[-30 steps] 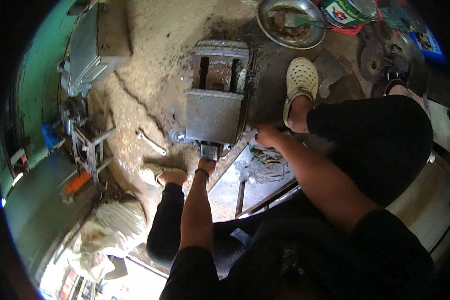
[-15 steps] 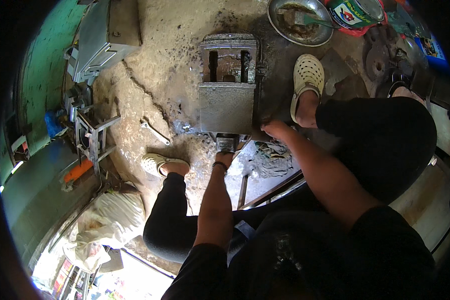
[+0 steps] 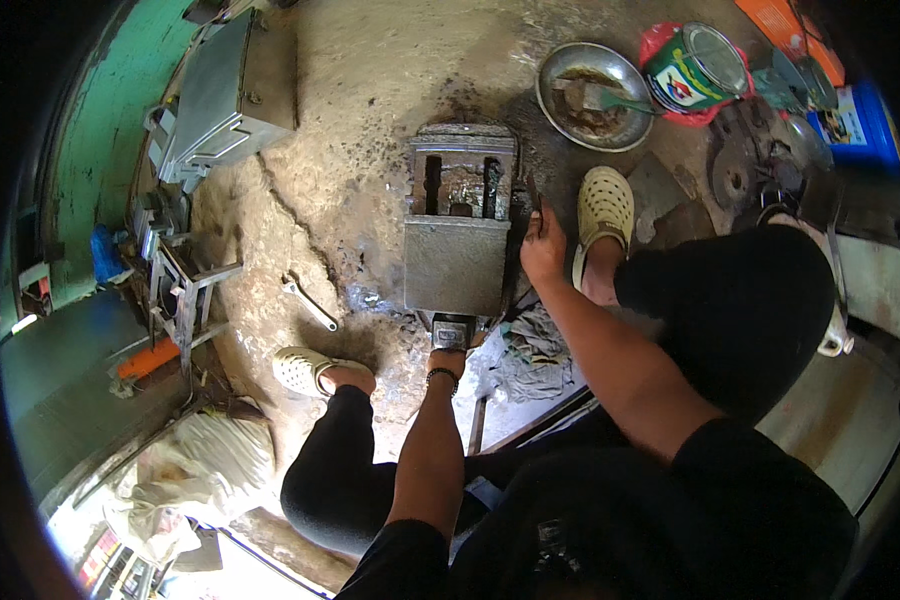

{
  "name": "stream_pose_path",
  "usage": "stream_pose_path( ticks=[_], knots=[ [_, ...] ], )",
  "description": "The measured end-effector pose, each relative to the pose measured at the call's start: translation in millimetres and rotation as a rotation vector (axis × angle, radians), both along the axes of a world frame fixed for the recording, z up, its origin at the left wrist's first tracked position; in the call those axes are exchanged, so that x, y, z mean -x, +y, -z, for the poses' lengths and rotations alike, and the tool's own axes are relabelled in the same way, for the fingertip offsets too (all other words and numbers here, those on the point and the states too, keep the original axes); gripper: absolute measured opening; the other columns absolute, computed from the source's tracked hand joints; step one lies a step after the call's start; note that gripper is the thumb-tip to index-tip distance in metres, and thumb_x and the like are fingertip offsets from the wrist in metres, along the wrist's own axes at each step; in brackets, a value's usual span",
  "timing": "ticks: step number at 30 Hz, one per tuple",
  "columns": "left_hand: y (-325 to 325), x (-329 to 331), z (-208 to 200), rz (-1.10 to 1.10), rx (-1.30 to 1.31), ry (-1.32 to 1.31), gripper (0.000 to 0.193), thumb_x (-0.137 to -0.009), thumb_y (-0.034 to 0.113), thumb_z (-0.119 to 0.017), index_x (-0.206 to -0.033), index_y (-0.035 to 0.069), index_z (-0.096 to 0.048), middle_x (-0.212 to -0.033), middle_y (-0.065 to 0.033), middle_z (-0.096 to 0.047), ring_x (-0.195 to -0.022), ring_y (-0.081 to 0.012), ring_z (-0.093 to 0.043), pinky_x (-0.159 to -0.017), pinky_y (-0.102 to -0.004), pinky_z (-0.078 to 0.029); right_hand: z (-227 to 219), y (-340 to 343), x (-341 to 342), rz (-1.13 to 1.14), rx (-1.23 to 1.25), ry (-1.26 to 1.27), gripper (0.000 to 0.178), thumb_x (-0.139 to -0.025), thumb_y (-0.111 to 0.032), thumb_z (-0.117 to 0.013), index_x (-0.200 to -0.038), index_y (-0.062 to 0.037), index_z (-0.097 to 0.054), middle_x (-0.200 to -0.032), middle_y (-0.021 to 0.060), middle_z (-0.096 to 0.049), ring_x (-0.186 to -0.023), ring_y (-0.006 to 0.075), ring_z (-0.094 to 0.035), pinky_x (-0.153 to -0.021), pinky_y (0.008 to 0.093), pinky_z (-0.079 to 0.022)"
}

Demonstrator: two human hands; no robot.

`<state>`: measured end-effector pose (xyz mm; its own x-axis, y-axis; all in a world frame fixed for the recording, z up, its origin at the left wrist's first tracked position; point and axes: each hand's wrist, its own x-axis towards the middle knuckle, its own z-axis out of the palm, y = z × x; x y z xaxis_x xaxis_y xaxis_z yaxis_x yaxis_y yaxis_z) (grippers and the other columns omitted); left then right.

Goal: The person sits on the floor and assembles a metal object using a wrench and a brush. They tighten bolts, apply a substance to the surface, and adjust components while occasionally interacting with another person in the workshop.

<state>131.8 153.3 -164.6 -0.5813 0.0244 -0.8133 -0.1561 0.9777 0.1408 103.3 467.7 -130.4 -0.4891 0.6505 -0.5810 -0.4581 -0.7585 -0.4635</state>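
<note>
A heavy, greasy metal machine part (image 3: pixel 455 265), shaped like a machine vise, lies on the floor in front of me. Its far half has two dark slots; its near half is a smooth grey block. My left hand (image 3: pixel 447 362) is at its near end, against a small square metal piece (image 3: pixel 452 332) that hides the fingers. Along the part's right side is my right hand (image 3: pixel 543 248), closed around a thin dark strip-like piece (image 3: pixel 536 195) that points away from me. What kind of piece it is, I cannot make out.
An adjustable wrench (image 3: pixel 310 302) lies on the floor to the left. Far right, a metal bowl (image 3: pixel 630 133) with a brush (image 3: pixel 615 102) stands beside a green can (image 3: pixel 698 65). Crumpled rags (image 3: pixel 540 345) are near my right forearm. A metal cabinet (image 3: pixel 215 95) stands far left.
My right hand has moved forward along the part's right side, and the thin dark piece now shows in it. My left hand stays at the near end. The whole view has shifted slightly.
</note>
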Motion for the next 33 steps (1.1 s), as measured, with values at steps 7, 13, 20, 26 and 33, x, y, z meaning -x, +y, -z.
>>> stream_pose_path(
  ticks=[7, 13, 20, 26, 33],
  knots=[
    [-6, -8, -24, -0.160, 0.113, 0.070, 0.041, -0.077, 0.033, -0.067, -0.090, -0.006, -0.073, -0.099, -0.0308, -0.071, -0.101, -0.0419, -0.070, -0.085, -0.0504, -0.057, -17, 14, 85, -0.044, -1.240, -0.945, 0.043, -0.109, -0.023, -0.044, -0.142, 0.0036, -0.050, -0.094, 0.0085, -0.060, -0.078, 0.0176, -0.053, -0.073, 0.0315, -0.047],
    [-43, -59, 14, -0.004, 0.201, 0.044, 0.047, -0.071, 0.034, -0.072, -0.099, -0.004, -0.065, -0.093, -0.0237, -0.070, -0.093, -0.0449, -0.069, -0.083, -0.0490, -0.057, -16, 71, 176, -0.077, -1.193, -0.600, 0.044, -0.109, -0.027, -0.043, -0.138, 0.0041, -0.052, -0.094, 0.0103, -0.062, -0.078, 0.0154, -0.051, -0.072, 0.0323, -0.046],
    [-21, -38, -21, -0.383, 0.020, -0.074, 0.048, -0.068, 0.029, -0.077, -0.100, -0.004, -0.064, -0.100, -0.0267, -0.068, -0.099, -0.0432, -0.067, -0.084, -0.0503, -0.054, -10, 70, 184, -0.091, -1.227, -0.688, 0.046, -0.109, -0.032, -0.040, -0.138, 0.0022, -0.051, -0.115, 0.0165, -0.065, -0.102, 0.0205, -0.062, -0.088, 0.0354, -0.048],
    [37, 21, -50, -0.333, -0.053, 0.046, 0.030, -0.077, 0.027, -0.074, -0.090, 0.000, -0.071, -0.087, -0.0269, -0.071, -0.089, -0.0442, -0.070, -0.072, -0.0512, -0.055, -20, 82, 245, -0.203, -1.263, -0.773, 0.039, -0.107, -0.033, -0.045, -0.108, 0.0019, -0.062, -0.084, 0.0085, -0.058, -0.078, 0.0179, -0.051, -0.072, 0.0348, -0.044],
    [115, 91, -28, -0.252, -0.430, 0.267, 0.043, -0.087, 0.037, -0.068, -0.107, -0.001, -0.068, -0.099, -0.0319, -0.068, -0.097, -0.0497, -0.065, -0.081, -0.0555, -0.052, -18, 114, 389, -0.666, -1.463, -0.586, 0.044, -0.107, -0.034, -0.040, -0.133, -0.0045, -0.058, -0.128, 0.0238, -0.063, -0.120, 0.0401, -0.059, -0.103, 0.0435, -0.046]
  ],
)
